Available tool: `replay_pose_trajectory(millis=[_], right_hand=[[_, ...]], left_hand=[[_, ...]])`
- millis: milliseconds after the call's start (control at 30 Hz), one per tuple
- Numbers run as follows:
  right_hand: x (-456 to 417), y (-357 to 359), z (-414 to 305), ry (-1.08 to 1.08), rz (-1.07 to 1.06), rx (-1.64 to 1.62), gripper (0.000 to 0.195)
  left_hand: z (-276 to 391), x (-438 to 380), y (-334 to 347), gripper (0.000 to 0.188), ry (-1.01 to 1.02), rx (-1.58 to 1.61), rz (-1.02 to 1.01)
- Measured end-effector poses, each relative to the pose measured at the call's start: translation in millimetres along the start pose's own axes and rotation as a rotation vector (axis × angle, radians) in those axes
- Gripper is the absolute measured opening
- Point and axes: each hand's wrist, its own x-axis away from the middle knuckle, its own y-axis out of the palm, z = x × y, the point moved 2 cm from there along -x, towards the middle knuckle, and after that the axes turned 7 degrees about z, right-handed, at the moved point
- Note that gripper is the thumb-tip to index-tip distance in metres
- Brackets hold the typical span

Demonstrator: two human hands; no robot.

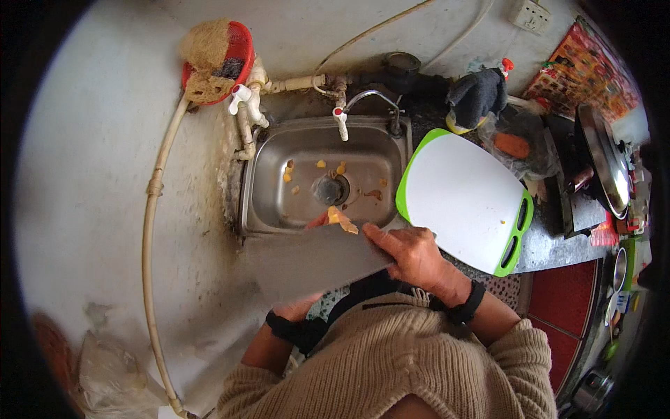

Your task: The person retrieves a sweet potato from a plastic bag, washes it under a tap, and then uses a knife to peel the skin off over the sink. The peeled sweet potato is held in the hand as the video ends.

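Note:
In front of my body, a broad, blurred grey metal blade, seemingly a cleaver's point(314, 262), slants over the sink's near edge. My right hand point(416, 254) grips it at its right end, index finger extended along the blade. Most of my left hand point(299, 308) is hidden beneath the blade; only its heel and wrist show below, and a reddish bit that may be fingertips shows above. Orange-yellow peel point(341, 220) lies at the blade's far edge. More scraps point(287, 177) are scattered in the steel sink point(272, 201), around a drain point(341, 189) with clear plastic beside it.
Right of the sink lies a white cutting board with green rim point(466, 194). Beyond it are a dark cloth point(476, 97), an orange item in a plastic bag point(512, 145) and a lidded pan point(602, 157). A tap point(341, 123) overhangs the sink; a red basket point(243, 52) hangs left.

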Motion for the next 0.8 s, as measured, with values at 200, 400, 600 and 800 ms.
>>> replay_pose_trajectory(millis=[200, 400, 600, 800], right_hand=[[4.6, 11.7, 45.1, 0.427, -0.034, -0.004, 0.039], [1.9, 1.7, 8.5, 0.211, 0.111, -0.119, 0.056], [-8.7, -14.1, -30.7, -0.155, 0.045, 0.018, 0.071], [-6.1, -9.3, -23.0, -0.128, 0.059, 0.124, 0.065]], left_hand=[[18.2, -3.6, 16.1, 0.058, -0.108, 0.438, -0.092], [8.6, -14.4, 6.3, 0.065, -0.315, 0.765, -0.036], [18.9, -12.4, 19.7, 0.069, -0.391, 0.682, -0.169], [5.6, -10.7, 5.7, 0.062, -0.342, 0.672, -0.209]])
